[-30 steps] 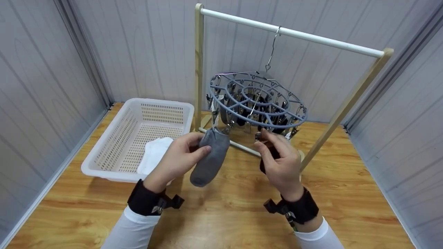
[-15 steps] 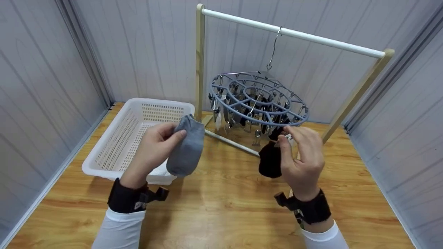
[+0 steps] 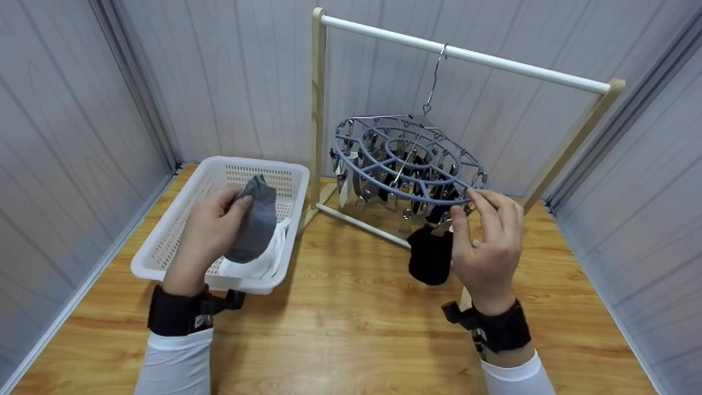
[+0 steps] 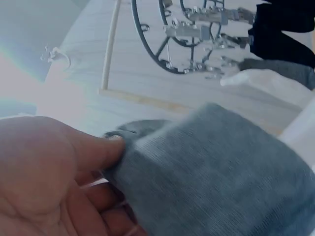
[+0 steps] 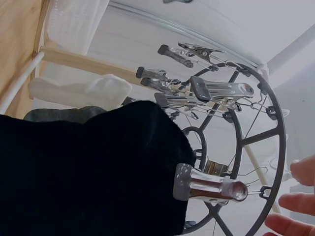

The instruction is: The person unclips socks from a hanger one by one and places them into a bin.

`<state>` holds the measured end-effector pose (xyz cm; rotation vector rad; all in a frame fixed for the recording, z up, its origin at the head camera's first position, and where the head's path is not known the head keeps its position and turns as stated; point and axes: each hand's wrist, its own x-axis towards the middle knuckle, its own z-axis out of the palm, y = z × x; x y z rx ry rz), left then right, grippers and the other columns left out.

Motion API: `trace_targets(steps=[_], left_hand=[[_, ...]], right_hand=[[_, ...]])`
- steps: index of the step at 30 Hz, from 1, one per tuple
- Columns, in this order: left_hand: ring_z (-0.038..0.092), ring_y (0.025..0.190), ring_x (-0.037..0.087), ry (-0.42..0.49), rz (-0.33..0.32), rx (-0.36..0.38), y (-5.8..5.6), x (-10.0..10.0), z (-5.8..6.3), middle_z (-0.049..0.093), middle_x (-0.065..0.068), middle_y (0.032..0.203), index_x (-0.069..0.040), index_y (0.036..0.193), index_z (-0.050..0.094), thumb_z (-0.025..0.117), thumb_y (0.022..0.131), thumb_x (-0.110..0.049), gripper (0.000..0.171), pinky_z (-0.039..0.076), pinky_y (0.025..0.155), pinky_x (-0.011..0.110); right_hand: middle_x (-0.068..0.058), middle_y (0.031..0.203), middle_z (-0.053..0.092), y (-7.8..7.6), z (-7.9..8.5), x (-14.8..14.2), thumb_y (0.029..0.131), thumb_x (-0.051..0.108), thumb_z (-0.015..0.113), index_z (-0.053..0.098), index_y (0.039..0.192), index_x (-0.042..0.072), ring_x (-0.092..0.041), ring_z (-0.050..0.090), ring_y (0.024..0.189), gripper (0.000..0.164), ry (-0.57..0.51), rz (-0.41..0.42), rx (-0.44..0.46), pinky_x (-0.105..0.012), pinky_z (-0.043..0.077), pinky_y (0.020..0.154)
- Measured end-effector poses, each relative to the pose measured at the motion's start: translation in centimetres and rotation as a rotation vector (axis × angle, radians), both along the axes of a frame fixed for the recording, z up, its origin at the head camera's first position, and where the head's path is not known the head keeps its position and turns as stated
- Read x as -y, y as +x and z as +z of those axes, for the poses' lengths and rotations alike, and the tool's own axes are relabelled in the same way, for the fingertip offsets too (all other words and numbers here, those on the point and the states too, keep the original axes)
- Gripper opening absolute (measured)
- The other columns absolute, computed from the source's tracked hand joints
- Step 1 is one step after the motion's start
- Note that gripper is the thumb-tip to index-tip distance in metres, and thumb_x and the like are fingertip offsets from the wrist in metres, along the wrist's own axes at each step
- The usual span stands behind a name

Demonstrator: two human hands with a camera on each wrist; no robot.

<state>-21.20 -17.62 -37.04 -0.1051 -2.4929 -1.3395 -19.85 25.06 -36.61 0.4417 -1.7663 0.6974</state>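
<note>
My left hand (image 3: 204, 233) pinches a grey sock (image 3: 255, 226) near its upper end, between thumb and fingers, above the white basket (image 3: 143, 262). In the left wrist view the grey sock (image 4: 216, 172) fills the lower right. My right hand (image 3: 491, 244) is beside the front right rim of the round clip hanger (image 3: 378, 174), thumb and fingers spread apart. Just left of that hand hangs a black sock (image 3: 430, 259). The right wrist view shows a metal clip (image 5: 211, 187) gripping this black sock (image 5: 98, 172), with my fingertips (image 5: 298, 201) apart from the clip.
A white cloth item (image 3: 263, 260) lies in the basket. The hanger hooks onto the white bar (image 3: 384, 37) of a wooden stand (image 3: 318, 109). White, grey and black socks hang among several metal clips. Panel walls surround the wooden table (image 3: 340, 329).
My left hand has carried the grey sock leftward, from beside the hanger to over the basket. My right hand has moved right, off a clip and away from the black sock.
</note>
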Motion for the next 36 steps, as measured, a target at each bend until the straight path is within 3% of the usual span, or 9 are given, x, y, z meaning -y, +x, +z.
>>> trace_targets(steps=[6,14,18,21,23,36], left_hand=[[0.062,0.101,0.034,-0.092,-0.022,0.094,-0.8,0.4,-0.8,0.072,0.020,0.114,0.000,0.121,0.073,0.056,0.117,-0.021,0.028,0.049,0.085,0.048],[0.059,0.099,0.033,-0.078,-0.066,0.160,-2.2,0.3,-2.4,0.069,0.019,0.111,0.003,0.120,0.073,0.056,0.116,-0.018,0.027,0.046,0.080,0.044],[0.064,0.117,0.043,-0.056,-0.071,0.235,-2.8,0.6,-3.3,0.068,0.029,0.131,0.008,0.142,0.064,0.051,0.118,-0.022,0.040,0.053,0.096,0.055],[0.057,0.139,0.050,-0.067,-0.056,0.281,-2.9,0.9,-3.5,0.058,0.035,0.151,0.011,0.158,0.048,0.048,0.119,-0.026,0.054,0.048,0.113,0.064],[0.052,0.145,0.052,-0.067,-0.053,0.298,-2.8,1.0,-3.3,0.054,0.037,0.156,0.011,0.161,0.042,0.047,0.119,-0.029,0.059,0.044,0.118,0.066],[0.062,0.135,0.042,0.011,-0.109,0.170,-1.2,-1.5,-1.2,0.068,0.028,0.142,0.009,0.148,0.061,0.058,0.117,-0.027,0.048,0.048,0.115,0.058]], right_hand=[[-0.026,0.125,0.071,0.1,-0.1,-0.2,0.102,0.015,0.079,0.077,0.132,-0.005,-0.046,0.061,0.117,0.035,0.017,-0.022,0.042,-0.052,0.043,0.107],[-0.025,0.129,0.071,0.3,-0.1,-0.1,0.103,0.014,0.081,0.076,0.133,-0.004,-0.044,0.060,0.121,0.035,0.030,-0.009,0.075,-0.052,0.042,0.110],[-0.025,0.130,0.071,0.5,-0.3,-0.1,0.103,0.014,0.080,0.076,0.133,-0.005,-0.044,0.060,0.123,0.035,0.043,-0.010,0.080,-0.050,0.042,0.112],[-0.025,0.131,0.070,0.5,-0.3,0.0,0.104,0.015,0.079,0.076,0.133,-0.005,-0.043,0.060,0.123,0.035,0.056,-0.011,0.085,-0.049,0.043,0.112],[-0.025,0.130,0.070,0.5,-0.4,0.0,0.104,0.016,0.078,0.076,0.133,-0.005,-0.043,0.060,0.123,0.036,0.058,-0.008,0.088,-0.049,0.043,0.111],[-0.023,0.130,0.072,0.9,-0.5,1.0,0.101,0.013,0.080,0.076,0.132,-0.005,-0.043,0.063,0.121,0.036,0.076,0.096,0.101,-0.048,0.046,0.109]])
